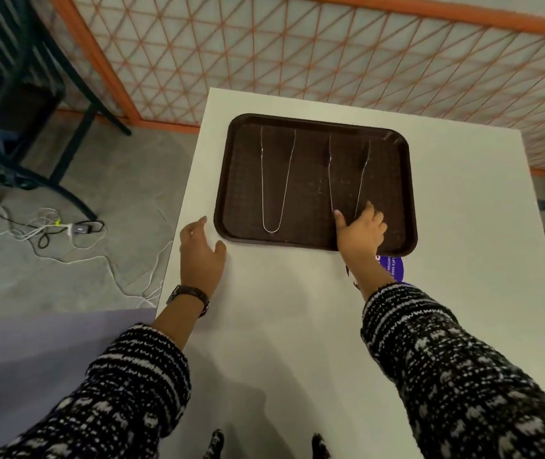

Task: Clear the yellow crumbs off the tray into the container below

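Observation:
A dark brown tray (234, 180) lies on the white table (281, 326). Two thin metal tongs rest on it: the left tongs (276, 180) lie alone, and the right tongs (347, 173) end under my right hand (360, 231). That hand sits on the tray's near right part with thumb and fingers closing around the tongs' bend. My left hand (200, 253) hovers open over the table just left of the tray's near corner, apart from it. A few faint specks show on the tray near its middle (317, 190). I see no yellow crumbs and no container.
A purple sticker (393, 268) lies on the table just below the tray, partly under my right wrist. An orange-framed mesh screen (297, 44) stands behind the table. On the floor at left are cables (49, 226) and dark chair legs (32, 127).

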`<action>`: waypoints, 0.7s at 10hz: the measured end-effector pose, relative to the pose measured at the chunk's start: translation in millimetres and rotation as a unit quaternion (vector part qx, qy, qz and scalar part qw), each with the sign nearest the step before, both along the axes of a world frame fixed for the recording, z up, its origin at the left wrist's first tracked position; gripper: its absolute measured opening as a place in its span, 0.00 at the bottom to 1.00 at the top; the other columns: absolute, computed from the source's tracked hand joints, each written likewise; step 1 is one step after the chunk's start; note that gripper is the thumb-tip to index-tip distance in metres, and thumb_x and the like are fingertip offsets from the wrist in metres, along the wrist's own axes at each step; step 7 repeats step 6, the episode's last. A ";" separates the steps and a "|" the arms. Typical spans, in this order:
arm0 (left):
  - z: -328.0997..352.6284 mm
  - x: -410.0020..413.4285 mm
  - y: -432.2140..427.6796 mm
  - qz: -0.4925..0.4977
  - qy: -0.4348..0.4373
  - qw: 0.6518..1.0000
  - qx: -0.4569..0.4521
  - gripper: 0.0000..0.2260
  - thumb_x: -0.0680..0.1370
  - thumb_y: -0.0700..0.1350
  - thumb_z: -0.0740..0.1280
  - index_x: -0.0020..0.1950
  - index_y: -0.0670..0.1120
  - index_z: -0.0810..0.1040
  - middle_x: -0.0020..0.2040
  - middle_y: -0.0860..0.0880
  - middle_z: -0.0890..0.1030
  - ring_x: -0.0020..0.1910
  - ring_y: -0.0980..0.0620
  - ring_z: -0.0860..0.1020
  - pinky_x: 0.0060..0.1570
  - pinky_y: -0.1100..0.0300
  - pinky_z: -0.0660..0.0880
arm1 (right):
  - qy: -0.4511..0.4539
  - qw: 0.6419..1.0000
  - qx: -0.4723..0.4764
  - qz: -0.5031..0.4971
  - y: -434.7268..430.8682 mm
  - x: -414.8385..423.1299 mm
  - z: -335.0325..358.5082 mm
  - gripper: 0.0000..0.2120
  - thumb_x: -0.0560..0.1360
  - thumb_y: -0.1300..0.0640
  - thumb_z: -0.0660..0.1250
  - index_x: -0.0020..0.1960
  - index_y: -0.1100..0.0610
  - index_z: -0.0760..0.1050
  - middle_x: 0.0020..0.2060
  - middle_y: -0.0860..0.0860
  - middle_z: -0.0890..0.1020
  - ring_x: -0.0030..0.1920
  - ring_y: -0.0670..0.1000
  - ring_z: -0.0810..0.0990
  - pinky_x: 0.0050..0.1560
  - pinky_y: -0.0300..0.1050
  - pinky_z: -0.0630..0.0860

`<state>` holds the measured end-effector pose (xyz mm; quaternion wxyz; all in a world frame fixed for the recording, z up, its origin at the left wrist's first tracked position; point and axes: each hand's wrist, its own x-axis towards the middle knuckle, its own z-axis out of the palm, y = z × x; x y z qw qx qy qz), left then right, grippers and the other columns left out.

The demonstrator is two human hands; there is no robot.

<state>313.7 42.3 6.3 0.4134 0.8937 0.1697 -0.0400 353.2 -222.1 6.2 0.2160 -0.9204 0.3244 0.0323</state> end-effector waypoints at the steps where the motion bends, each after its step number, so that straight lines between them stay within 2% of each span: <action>1: -7.4 10.8 -5.0 0.013 0.084 0.996 -0.001 0.23 0.76 0.40 0.63 0.71 0.42 0.63 0.66 0.38 0.66 0.58 0.39 0.74 0.64 0.49 0.70 | -0.028 0.998 -0.026 0.058 -6.9 -24.6 3.9 0.30 0.77 0.45 0.61 0.72 0.59 0.60 0.68 0.60 0.67 0.66 0.61 0.66 0.65 0.56 0.65; 2: -14.3 22.8 -9.9 -0.020 0.059 0.998 0.001 0.13 0.74 0.32 0.59 0.57 0.37 0.73 0.54 0.34 0.73 0.48 0.38 0.77 0.56 0.49 0.76 | -0.032 0.992 -0.049 0.114 -12.5 -43.7 6.6 0.27 0.77 0.48 0.61 0.72 0.57 0.61 0.68 0.57 0.67 0.64 0.58 0.67 0.64 0.54 0.65; 3: -12.4 27.4 -14.3 -0.020 0.049 0.999 0.002 0.09 0.74 0.31 0.57 0.52 0.36 0.73 0.52 0.34 0.73 0.43 0.41 0.75 0.52 0.52 0.75 | -0.037 0.990 -0.045 0.128 -16.4 -52.9 11.7 0.26 0.77 0.48 0.62 0.72 0.56 0.62 0.68 0.56 0.68 0.64 0.58 0.67 0.64 0.54 0.65; 4: -12.2 31.1 -12.7 -0.037 0.041 0.998 0.003 0.09 0.75 0.33 0.59 0.54 0.36 0.72 0.53 0.37 0.71 0.44 0.42 0.73 0.54 0.52 0.73 | -0.039 0.991 -0.045 0.121 -19.1 -53.8 18.2 0.26 0.77 0.49 0.61 0.72 0.55 0.62 0.69 0.56 0.67 0.66 0.58 0.66 0.66 0.55 0.65; 5: -12.1 34.0 -6.8 -0.059 0.062 0.996 0.011 0.08 0.74 0.35 0.60 0.52 0.36 0.72 0.52 0.34 0.73 0.46 0.37 0.76 0.53 0.48 0.75 | -0.040 0.988 -0.050 0.139 -16.8 -57.4 33.2 0.25 0.77 0.49 0.61 0.72 0.55 0.61 0.69 0.56 0.66 0.66 0.58 0.66 0.66 0.56 0.64; 6: -11.6 38.7 -3.2 -0.062 0.110 0.992 0.002 0.12 0.75 0.38 0.62 0.57 0.36 0.71 0.56 0.32 0.71 0.53 0.33 0.75 0.58 0.46 0.72 | -0.046 0.982 -0.066 0.169 -17.0 -54.4 48.9 0.24 0.78 0.49 0.60 0.71 0.55 0.63 0.69 0.56 0.67 0.66 0.58 0.66 0.65 0.56 0.64; 7: -11.6 38.7 -3.2 -0.062 0.110 0.992 0.002 0.12 0.75 0.38 0.62 0.57 0.36 0.71 0.56 0.32 0.71 0.53 0.33 0.75 0.58 0.46 0.72 | -0.046 0.982 -0.066 0.169 -17.0 -54.4 48.9 0.24 0.78 0.49 0.60 0.71 0.55 0.63 0.69 0.56 0.67 0.66 0.58 0.66 0.65 0.56 0.64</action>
